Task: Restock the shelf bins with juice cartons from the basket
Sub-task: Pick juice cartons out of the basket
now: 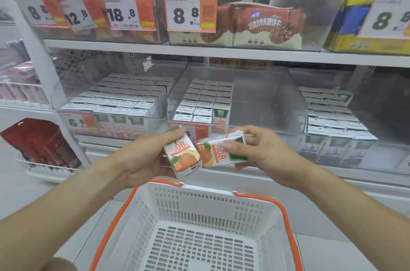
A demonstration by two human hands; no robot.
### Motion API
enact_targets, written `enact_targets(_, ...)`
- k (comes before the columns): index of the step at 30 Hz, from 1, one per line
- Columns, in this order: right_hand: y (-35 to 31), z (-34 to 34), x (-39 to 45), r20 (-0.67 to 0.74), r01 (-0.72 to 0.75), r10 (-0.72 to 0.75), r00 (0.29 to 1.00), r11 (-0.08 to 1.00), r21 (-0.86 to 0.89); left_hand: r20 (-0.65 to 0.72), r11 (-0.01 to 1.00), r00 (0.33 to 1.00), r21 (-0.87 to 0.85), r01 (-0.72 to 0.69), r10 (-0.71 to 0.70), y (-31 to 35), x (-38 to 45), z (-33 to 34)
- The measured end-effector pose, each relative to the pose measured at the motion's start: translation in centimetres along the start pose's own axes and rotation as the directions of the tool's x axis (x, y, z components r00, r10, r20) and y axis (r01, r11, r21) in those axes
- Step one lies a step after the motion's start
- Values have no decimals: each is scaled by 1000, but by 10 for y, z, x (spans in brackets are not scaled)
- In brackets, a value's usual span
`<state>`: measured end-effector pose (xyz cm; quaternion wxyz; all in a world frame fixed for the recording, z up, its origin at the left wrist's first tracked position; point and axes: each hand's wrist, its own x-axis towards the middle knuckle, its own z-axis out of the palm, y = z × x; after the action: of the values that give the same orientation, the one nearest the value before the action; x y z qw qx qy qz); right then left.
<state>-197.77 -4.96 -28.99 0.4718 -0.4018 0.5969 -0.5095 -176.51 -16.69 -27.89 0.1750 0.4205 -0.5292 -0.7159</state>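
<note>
Above white slotted plastic basket (pixel 195 215), left hand (pixel 142 160) grasps small orange-print juice carton (pixel 183 155); right hand (pixel 264 151) pinches second carton (pixel 221 151), tilted. Light, stiff, slick; hold flat sides. Clear middle bin (pixel 255 97) at 12 o'clock.

Your basket (pixel 199 222) is matt white perforated plastic with smooth orange plastic handles (pixel 277 206), and the two cartons (pixel 184 155) you hold are smooth printed paperboard with a light sheen. The shelf bins (pixel 255 97) in front of you are clear glossy plastic that catches reflections, standing on smooth white painted shelves (pixel 221 52). Paper price tags (pixel 190 13) hang on the upper bins, and the biscuit packs (pixel 261 24) behind look like glossy film.
</note>
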Motion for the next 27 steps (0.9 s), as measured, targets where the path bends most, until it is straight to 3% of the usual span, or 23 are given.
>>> enact_targets(8, 7, -10, 17, -130, -121, 167, 977, 944, 306, 105, 996, 991, 49, 73, -77, -2, 13, 4)
enact_targets(16, 5, -13, 26, -259, -105, 172, 951, 961, 255, -7, 998, 999, -49, 35, -35, -6, 29, 12)
enact_targets(21, -2, -4, 22, -105, -106, 143, 984, 948, 299, 154, 968, 987, -232, 92, -57, -6, 30, 9)
enact_targets(27, -6, 1, 15, 144, -117, 87, 986, 969, 215, 424, 994, 906, -98, 47, -1, -10, 25, 10)
